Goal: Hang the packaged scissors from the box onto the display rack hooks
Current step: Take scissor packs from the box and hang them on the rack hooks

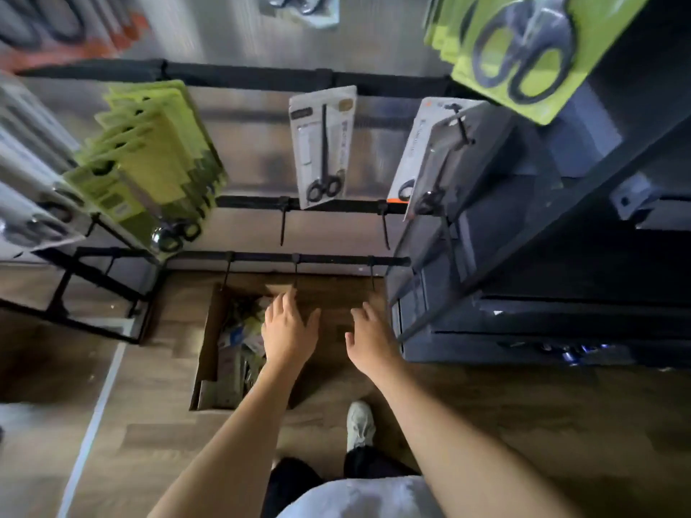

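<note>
An open cardboard box (209,353) sits on the floor below the rack, with several packaged scissors (241,336) piled inside. My left hand (286,330) hovers over the box's right side, fingers spread, holding nothing. My right hand (370,336) reaches down to the right of the box, also empty with fingers apart. Above them a black rack bar (318,259) carries bare hooks (295,272). One white scissors pack (322,145) hangs on the bar above, and a second white pack (430,155) hangs to its right.
A stack of green scissors packs (149,158) hangs at the left, with white packs (30,188) further left. More green packs (523,50) hang at top right. A dark shelving unit (542,256) stands at the right. My shoe (359,424) rests on the wooden floor.
</note>
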Demonstrator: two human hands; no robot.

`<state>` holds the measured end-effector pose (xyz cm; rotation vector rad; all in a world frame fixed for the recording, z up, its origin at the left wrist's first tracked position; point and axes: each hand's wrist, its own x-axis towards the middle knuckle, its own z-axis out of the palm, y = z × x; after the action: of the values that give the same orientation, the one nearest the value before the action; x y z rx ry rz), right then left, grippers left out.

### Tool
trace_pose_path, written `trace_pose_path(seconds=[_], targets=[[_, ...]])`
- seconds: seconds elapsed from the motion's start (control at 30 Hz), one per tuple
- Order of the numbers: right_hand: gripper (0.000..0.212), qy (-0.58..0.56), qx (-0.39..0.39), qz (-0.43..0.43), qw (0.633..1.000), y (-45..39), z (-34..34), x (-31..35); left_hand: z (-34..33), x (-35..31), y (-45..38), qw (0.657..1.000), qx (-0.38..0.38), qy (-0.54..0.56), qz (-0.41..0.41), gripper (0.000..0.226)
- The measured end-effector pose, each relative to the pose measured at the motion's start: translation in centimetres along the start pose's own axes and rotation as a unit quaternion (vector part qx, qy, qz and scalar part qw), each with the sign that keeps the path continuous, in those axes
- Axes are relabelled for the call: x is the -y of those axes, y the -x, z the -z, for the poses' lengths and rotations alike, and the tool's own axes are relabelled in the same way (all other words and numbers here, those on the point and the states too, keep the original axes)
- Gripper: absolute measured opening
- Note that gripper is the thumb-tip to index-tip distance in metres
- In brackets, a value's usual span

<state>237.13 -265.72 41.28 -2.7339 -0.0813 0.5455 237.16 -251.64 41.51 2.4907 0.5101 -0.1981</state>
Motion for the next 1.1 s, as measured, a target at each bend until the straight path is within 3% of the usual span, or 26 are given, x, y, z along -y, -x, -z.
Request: trace_pose_path(seconds=[0.2, 0.37, 0.57, 0.77, 1.1], targets=[[0.052, 0.095, 0.128, 0.104, 0.982, 0.5, -5.7, 6.1, 1.4, 12.0, 2.8, 0.993, 0.024, -0.024, 0.111, 0.060], [0.055, 0.150, 0.160, 0.175, 0.960, -1.2, -11.1, 10.2, 1.1, 18.9, 3.8, 0.985, 0.022, -0.018, 0.168, 0.062], [0.056, 0.218, 0.173, 0.246, 0.929, -6.4, -21.8, 11.6, -3.8, 27.7, 2.2, 0.979, 0.030, -0.030, 0.201, 0.063], [0.060, 0.287, 0.170, 0.262, 0.906, -13.7, -32.1, 9.1, -12.1, 36.1, -2.2, 0.977, 0.058, -0.054, 0.196, 0.062], [0.055, 0.363, 0.085, 0.307, 0.876, -30.1, -44.3, 4.5, -26.1, 45.2, -15.8, 0.985, 0.031, -0.103, 0.134, 0.059]])
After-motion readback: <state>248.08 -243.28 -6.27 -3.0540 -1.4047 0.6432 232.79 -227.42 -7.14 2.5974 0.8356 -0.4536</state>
